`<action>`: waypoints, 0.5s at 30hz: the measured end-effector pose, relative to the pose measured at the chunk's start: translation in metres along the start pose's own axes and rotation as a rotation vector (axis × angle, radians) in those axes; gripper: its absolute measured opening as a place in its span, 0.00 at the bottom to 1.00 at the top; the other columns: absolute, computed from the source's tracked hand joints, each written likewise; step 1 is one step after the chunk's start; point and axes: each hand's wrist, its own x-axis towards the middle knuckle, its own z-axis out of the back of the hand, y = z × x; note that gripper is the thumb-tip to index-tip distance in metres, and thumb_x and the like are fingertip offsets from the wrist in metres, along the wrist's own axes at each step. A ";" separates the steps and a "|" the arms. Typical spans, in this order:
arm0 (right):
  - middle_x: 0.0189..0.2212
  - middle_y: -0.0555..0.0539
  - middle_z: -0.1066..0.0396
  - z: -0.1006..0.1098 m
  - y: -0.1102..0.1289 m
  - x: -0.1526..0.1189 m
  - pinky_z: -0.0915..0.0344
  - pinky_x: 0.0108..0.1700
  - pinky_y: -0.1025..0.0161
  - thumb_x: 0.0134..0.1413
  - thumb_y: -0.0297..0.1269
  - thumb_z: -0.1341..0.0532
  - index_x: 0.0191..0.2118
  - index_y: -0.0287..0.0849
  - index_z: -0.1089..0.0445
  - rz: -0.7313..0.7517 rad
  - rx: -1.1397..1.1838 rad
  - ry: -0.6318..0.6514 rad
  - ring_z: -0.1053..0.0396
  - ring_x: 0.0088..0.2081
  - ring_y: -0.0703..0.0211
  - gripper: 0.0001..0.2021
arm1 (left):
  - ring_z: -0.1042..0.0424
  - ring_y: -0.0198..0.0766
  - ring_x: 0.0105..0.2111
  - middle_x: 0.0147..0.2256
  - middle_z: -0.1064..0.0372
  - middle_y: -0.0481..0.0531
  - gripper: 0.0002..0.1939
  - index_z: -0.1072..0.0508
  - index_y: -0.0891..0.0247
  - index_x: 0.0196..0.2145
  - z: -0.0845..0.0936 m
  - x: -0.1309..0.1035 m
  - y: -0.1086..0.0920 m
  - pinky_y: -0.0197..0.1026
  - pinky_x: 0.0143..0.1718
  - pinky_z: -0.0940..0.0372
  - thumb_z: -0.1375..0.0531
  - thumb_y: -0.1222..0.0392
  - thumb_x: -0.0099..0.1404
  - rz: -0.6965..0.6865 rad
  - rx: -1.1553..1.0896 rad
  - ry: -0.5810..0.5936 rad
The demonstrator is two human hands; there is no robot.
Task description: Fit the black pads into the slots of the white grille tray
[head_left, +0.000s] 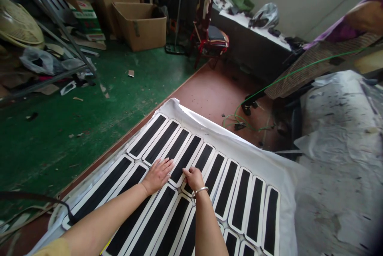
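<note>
Two hands at lower centre: our left hand (157,175) lies flat, fingers apart, on black strips (191,156); right hand (194,179) curled, pinching strip edge. Cardboard boxes (140,24) upper left; green cable (239,118) right of centre.

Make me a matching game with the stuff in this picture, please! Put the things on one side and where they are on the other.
1. left hand
2. bracelet
3. cardboard box
4. helmet

A. on the right wrist
B. on the green floor
C. on the dark counter
D. flat on the black and white strips

Pairs: 1-D, 2-A, 3-B, 4-C
</note>
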 end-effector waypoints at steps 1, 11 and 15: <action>0.11 0.56 0.41 0.002 -0.002 0.002 0.47 0.18 0.71 0.53 0.38 0.42 0.21 0.42 0.41 0.003 0.021 0.022 0.43 0.14 0.69 0.13 | 0.49 0.42 0.60 0.60 0.46 0.50 0.23 0.42 0.60 0.59 -0.001 0.000 0.000 0.51 0.59 0.56 0.52 0.56 0.67 -0.002 0.003 0.001; 0.11 0.57 0.41 0.013 -0.008 0.014 0.45 0.17 0.70 0.55 0.37 0.44 0.21 0.42 0.43 -0.020 0.035 0.130 0.44 0.13 0.69 0.13 | 0.46 0.42 0.59 0.59 0.43 0.50 0.23 0.42 0.62 0.59 0.001 0.001 -0.004 0.51 0.59 0.54 0.54 0.62 0.67 0.025 0.007 0.010; 0.11 0.56 0.41 0.013 -0.005 0.017 0.45 0.17 0.70 0.55 0.38 0.45 0.20 0.43 0.43 -0.026 -0.093 0.128 0.44 0.13 0.69 0.14 | 0.46 0.41 0.59 0.59 0.43 0.50 0.22 0.40 0.59 0.58 0.000 0.003 -0.012 0.52 0.60 0.58 0.54 0.58 0.68 0.063 0.034 -0.012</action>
